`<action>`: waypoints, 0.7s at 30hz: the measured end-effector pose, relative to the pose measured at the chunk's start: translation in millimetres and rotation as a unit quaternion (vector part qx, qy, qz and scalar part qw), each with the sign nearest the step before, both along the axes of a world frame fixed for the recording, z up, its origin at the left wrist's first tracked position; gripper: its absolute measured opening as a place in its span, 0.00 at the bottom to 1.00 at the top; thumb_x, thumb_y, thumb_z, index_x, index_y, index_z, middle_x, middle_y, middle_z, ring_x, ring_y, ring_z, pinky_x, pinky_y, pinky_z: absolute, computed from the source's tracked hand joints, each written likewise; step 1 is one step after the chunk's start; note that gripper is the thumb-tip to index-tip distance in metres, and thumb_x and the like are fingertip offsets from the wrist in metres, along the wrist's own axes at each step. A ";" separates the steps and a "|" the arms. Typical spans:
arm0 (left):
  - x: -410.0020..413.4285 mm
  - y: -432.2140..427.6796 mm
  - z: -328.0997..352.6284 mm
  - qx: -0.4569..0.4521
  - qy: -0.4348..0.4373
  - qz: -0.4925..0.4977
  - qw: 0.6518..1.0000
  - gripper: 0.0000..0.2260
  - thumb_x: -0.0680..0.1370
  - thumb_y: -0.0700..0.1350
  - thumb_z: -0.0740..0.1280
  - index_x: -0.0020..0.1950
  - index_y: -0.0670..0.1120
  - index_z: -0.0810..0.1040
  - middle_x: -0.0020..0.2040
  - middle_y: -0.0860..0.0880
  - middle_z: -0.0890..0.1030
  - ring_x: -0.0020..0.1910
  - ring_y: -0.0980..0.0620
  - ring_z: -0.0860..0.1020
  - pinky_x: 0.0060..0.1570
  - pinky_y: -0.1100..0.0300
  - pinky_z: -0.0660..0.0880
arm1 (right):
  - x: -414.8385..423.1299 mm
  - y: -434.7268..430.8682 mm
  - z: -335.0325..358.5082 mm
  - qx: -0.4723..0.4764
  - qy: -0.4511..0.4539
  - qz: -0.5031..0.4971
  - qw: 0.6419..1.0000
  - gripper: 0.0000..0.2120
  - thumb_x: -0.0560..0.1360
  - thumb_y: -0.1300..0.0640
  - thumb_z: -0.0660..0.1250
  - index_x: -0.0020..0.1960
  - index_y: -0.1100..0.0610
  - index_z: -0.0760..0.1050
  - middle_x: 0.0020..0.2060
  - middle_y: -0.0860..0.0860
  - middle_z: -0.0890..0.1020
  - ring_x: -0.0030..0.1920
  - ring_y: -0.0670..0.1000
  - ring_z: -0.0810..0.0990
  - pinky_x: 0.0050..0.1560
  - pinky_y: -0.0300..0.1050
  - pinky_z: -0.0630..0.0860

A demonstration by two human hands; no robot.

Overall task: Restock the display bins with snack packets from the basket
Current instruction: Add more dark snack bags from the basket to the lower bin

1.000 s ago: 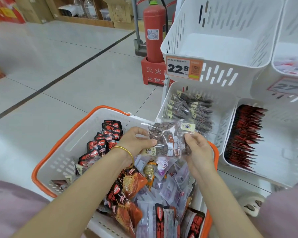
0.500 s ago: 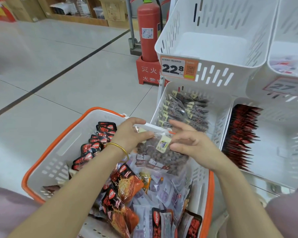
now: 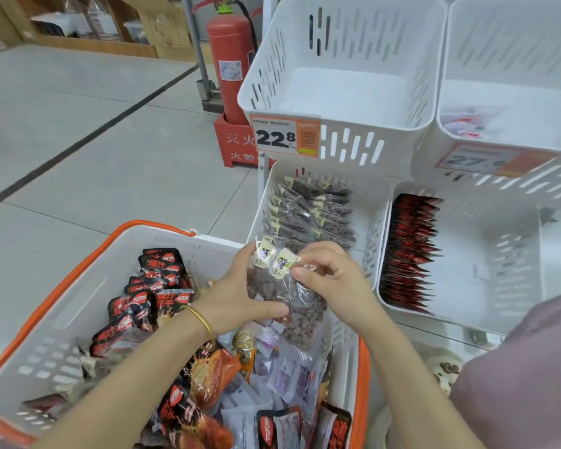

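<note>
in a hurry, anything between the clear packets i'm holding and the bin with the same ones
Nothing visible blocks it. The clear packets, held by the left hand and right hand, hang just short of the matching bin, which is open on top. Only its front rim needs clearing; the upper bin overhangs its far end.

glossy clear-plastic packets [image 3: 292, 306], matt plastic basket [image 3: 78, 296]
</note>
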State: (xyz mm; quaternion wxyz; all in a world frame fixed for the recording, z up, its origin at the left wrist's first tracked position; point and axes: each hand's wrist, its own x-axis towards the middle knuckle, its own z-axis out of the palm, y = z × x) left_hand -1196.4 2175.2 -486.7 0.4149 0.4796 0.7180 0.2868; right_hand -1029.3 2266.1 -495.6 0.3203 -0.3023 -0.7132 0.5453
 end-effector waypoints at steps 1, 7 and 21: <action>0.9 1.5 -1.6 -0.002 -0.002 -0.014 1.000 0.53 0.60 0.60 0.75 0.75 0.58 0.45 0.73 0.53 0.61 0.71 0.54 0.63 0.69 0.53 0.64 | 1.7 1.4 -0.7 0.010 -0.018 0.007 1.000 0.10 0.72 0.62 0.72 0.41 0.47 0.79 0.50 0.47 0.76 0.44 0.36 0.74 0.45 0.29 0.69; 14.1 29.7 6.3 0.000 -0.022 -0.112 0.993 0.43 0.71 0.44 0.73 0.75 0.58 0.47 0.68 0.64 0.56 0.67 0.64 0.57 0.61 0.72 0.62 | 26.5 24.5 2.7 -0.059 -0.093 0.077 0.991 0.12 0.66 0.51 0.76 0.48 0.46 0.80 0.53 0.49 0.80 0.52 0.43 0.79 0.58 0.41 0.74; 60.7 125.7 -69.8 -0.008 0.363 -0.201 0.910 0.27 0.81 0.57 0.48 0.77 0.49 0.48 0.78 0.48 0.51 0.76 0.50 0.47 0.74 0.54 0.45 | 66.1 83.2 -9.9 0.059 -0.201 -0.435 0.876 0.11 0.71 0.51 0.71 0.42 0.58 0.76 0.40 0.51 0.79 0.41 0.53 0.75 0.38 0.46 0.67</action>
